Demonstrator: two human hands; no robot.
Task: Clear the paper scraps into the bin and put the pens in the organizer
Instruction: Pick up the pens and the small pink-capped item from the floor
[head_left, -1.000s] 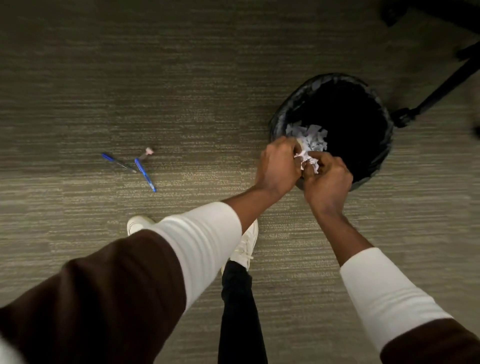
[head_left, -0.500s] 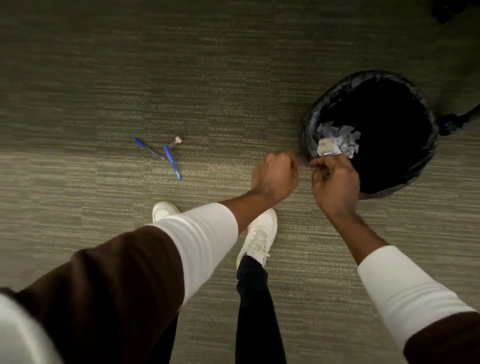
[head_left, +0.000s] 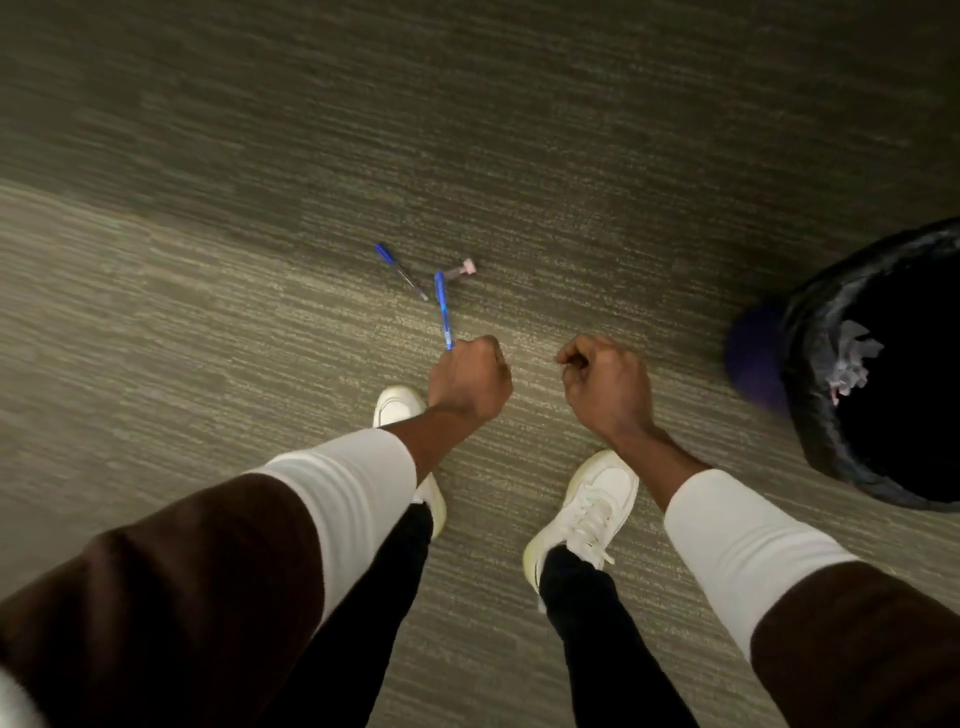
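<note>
Three pens lie crossed on the carpet: a bright blue pen (head_left: 443, 309), a dark pen with a blue cap (head_left: 400, 270) and a short pen with a pink end (head_left: 460, 269). My left hand (head_left: 467, 379) is a closed fist hovering over the floor; it overlaps the blue pen's near tip in the picture but holds nothing. My right hand (head_left: 608, 384) is curled shut beside it, also with nothing in it. At the right edge stands the black-lined bin (head_left: 810, 415), with white paper scraps (head_left: 852, 358) inside. No organizer is in view.
Grey-green striped carpet covers the floor. My white shoes (head_left: 592, 499) stand just below my hands, with the left shoe (head_left: 397, 405) partly under my left wrist. A blurred purple patch (head_left: 753, 358) shows on the bin's left side.
Both hands let the scraps fall into the bin and pulled back from its rim. My view swung left, so the pens are now central and the bin sits at the right edge.
</note>
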